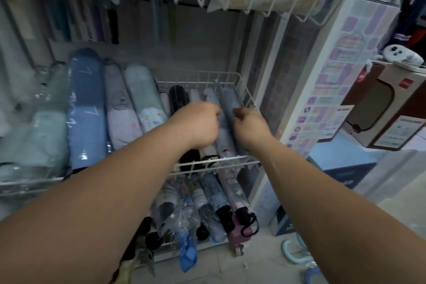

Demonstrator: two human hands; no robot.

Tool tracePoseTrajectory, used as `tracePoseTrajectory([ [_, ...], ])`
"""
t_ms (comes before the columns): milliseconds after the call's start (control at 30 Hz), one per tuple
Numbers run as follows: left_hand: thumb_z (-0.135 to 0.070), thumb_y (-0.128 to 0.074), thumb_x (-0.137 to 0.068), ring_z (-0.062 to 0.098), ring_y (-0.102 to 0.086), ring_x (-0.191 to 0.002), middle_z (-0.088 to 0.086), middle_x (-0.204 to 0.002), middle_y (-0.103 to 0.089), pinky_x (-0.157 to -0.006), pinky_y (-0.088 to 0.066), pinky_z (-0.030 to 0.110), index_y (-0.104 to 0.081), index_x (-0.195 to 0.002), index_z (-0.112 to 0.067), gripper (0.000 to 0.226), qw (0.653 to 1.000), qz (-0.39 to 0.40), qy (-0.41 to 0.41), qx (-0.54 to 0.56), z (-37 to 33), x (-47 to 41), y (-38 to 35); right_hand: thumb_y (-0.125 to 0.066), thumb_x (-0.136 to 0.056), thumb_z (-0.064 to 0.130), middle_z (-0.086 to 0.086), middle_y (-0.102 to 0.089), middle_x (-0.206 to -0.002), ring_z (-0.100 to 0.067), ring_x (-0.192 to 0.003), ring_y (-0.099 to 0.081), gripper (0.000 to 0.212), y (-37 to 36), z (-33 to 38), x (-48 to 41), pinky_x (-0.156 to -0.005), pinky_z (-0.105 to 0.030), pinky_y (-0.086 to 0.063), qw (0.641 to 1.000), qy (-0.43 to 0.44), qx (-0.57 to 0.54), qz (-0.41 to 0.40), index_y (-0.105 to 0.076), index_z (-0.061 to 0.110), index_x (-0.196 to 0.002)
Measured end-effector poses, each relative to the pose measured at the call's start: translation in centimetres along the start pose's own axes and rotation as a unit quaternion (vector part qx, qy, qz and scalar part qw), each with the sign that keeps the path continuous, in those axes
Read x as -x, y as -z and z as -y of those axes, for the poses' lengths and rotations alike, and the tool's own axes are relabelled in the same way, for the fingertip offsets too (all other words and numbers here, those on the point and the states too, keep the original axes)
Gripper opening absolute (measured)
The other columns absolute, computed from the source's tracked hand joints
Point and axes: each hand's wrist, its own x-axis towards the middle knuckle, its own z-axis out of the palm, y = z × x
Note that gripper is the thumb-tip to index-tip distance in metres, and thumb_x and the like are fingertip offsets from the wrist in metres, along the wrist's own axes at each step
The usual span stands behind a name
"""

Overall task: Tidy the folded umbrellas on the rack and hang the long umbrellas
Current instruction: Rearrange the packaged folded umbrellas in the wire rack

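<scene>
Two hands (196,123) (250,125), fingers (238,113) curled on grey-blue umbrella (227,99)

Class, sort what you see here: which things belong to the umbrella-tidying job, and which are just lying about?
Job:
left hand
right hand
grey umbrella
wire basket
lower-shelf umbrellas
curved handles on the floor, probably long umbrellas

Lying about:
cardboard box
white soft toy
sticker sheets
blue box

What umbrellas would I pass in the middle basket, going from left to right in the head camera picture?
Mint umbrella → blue umbrella → pink bear umbrella → pale green umbrella → black umbrella → grey-blue umbrella. Half-hidden ones are left out.
</scene>
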Motion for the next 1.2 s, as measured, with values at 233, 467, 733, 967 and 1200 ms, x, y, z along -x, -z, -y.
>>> tracePoseTrajectory([
  [233, -0.021, -0.059, -0.093, 0.039, -0.058, -0.115, 0.015, -0.122, -0.065, -0.094, -0.049, 0.045, -0.069, -0.12, -0.018, 0.029, 0.981, -0.182, 0.055, -0.03, 6.0, 6.3, 5.7, -0.07, -0.084, 0.042, 0.001, -0.073, -0.099, -0.018, -0.097, -0.069, 0.04, -3.6, 8.3, 1.7, -0.092, -0.042, -0.056, 0.98, 0.096, -0.17, 0.034, -0.073, 0.017, -0.116],
  [467, -0.051, -0.058, -0.091, 0.034, -0.05, -0.119, 0.005, -0.132, -0.059, -0.1, -0.044, 0.046, -0.063, -0.131, -0.029, 0.047, 0.978, -0.126, 0.117, -0.121, 10.0, 8.8, 4.9, -0.077, -0.084, 0.038, 0.0, -0.066, -0.119, -0.017, -0.1, -0.068, 0.064, -6.3, 11.7, 3.0, -0.089, -0.035, -0.057, 0.972, 0.109, -0.172, 0.121, -0.053, 0.027, -0.142],
  [733, -0.044, -0.061, -0.092, 0.033, -0.046, -0.127, 0.006, -0.137, -0.055, -0.105, -0.036, 0.045, -0.061, -0.135, -0.029, 0.046, 0.979, -0.168, 0.064, -0.1, 7.5, 8.2, 4.3, -0.071, -0.089, 0.018, -0.007, -0.069, -0.108, -0.019, -0.09, -0.068, 0.047, -4.9, 9.8, 2.7, -0.083, -0.037, -0.059, 0.955, 0.119, -0.264, 0.069, -0.056, 0.025, -0.133],
  [967, -0.04, -0.064, -0.093, 0.023, -0.057, -0.125, 0.001, -0.142, -0.055, -0.108, -0.044, 0.036, -0.038, -0.151, -0.04, 0.064, 0.973, -0.074, 0.057, 0.213, 1.3, 2.2, 1.5, -0.067, -0.095, 0.013, -0.015, -0.075, -0.096, -0.025, -0.078, -0.072, 0.036, 1.5, 3.3, 1.6, -0.073, -0.041, -0.06, 0.914, 0.002, -0.401, 0.059, -0.056, 0.019, -0.129],
  [1200, -0.011, -0.063, -0.097, 0.024, -0.07, -0.107, 0.009, -0.131, -0.066, -0.084, -0.056, 0.036, -0.029, -0.153, -0.041, 0.072, 0.825, -0.001, 0.097, 0.557, -2.0, -2.7, -3.8, -0.06, -0.098, 0.015, -0.012, -0.073, -0.115, -0.028, -0.103, -0.071, 0.029, 3.3, -0.4, 2.0, -0.097, -0.049, -0.055, 0.921, -0.037, -0.381, 0.07, -0.06, 0.019, -0.127],
])
